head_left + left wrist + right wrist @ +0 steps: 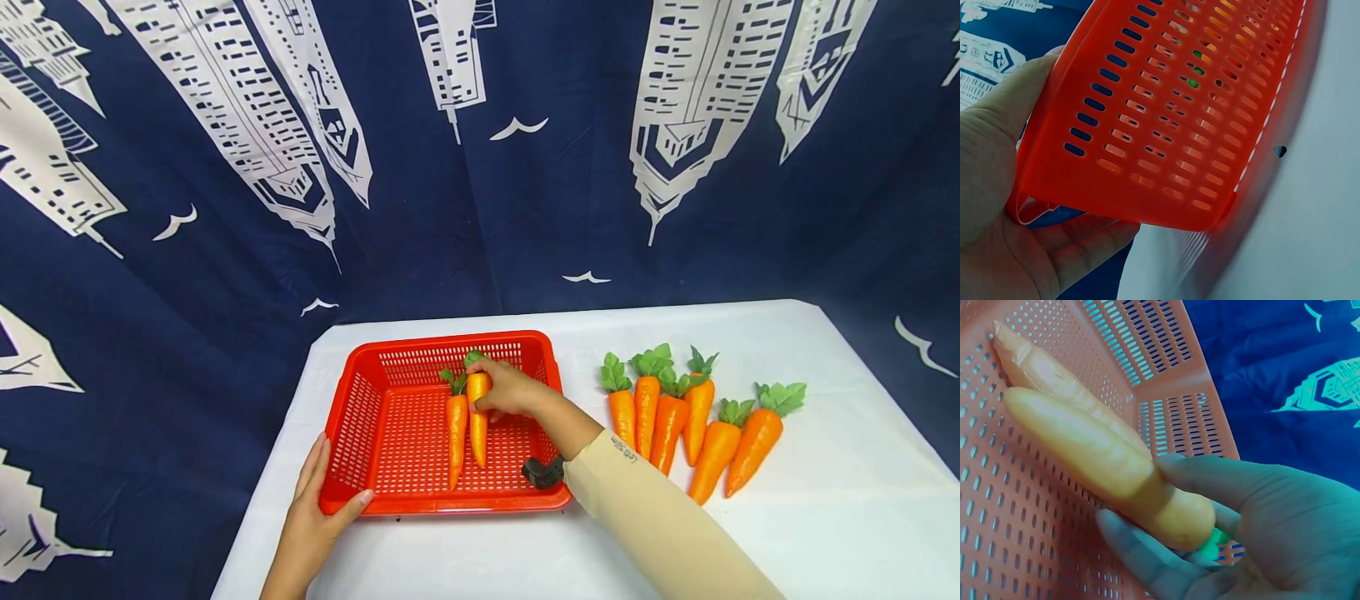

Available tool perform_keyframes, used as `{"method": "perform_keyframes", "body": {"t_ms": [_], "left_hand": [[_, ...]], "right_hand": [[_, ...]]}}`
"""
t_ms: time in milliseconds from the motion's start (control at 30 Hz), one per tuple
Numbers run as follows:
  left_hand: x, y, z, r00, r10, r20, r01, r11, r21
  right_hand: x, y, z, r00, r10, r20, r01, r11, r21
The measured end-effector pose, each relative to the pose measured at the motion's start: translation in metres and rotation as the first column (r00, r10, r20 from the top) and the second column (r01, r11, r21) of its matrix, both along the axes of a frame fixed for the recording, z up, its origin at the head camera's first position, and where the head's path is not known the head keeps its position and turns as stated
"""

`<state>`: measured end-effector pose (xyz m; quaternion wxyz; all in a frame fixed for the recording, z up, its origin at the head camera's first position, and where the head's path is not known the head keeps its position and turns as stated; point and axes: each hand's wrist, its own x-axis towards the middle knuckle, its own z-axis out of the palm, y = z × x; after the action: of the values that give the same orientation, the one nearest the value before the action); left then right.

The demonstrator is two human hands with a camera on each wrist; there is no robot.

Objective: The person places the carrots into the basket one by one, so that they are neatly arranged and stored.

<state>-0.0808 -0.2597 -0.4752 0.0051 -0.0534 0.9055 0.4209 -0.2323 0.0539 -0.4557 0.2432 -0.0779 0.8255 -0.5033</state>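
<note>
A red plastic basket with slotted walls stands on the table. My left hand grips its near left corner; in the left wrist view the thumb and fingers lie on either side of the rim. Inside the basket my right hand holds an orange carrot by its thick leafy end. The right wrist view shows thumb and fingers around that end of the carrot, with a bit of green leaf behind. Another carrot lies just left of it on the basket floor, tips toward me.
Several more carrots with green leaves lie on the white table right of the basket. Behind the table hangs a dark blue cloth with white building prints. A black device sits at my right wrist.
</note>
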Motion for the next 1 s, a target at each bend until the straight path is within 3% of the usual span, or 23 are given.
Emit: {"method": "perform_keyframes", "body": {"t_ms": [167,400,700,1000], "left_hand": [[-0.0004,-0.0009,-0.0012,1.0,0.0,-0.021,0.001,1.0,0.014],[-0.0008,-0.0011,-0.0026,0.999,-0.002,-0.034,0.003,1.0,0.017],[-0.0002,-0.0018,-0.0027,0.999,0.0,-0.035,0.0,1.0,0.009],[-0.0002,-0.0016,-0.0036,1.0,0.002,-0.026,-0.001,1.0,0.019]], "right_hand": [[0.0,0.0004,-0.0042,0.997,0.075,0.02,-0.076,0.995,0.066],[-0.0017,-0.0002,-0.0065,0.987,0.151,-0.057,-0.132,0.96,0.246],[-0.0026,0.0001,-0.009,0.984,0.174,-0.05,-0.156,0.956,0.249],[-0.005,0.0023,-0.0107,0.991,0.092,-0.096,-0.07,0.976,0.208]]}}
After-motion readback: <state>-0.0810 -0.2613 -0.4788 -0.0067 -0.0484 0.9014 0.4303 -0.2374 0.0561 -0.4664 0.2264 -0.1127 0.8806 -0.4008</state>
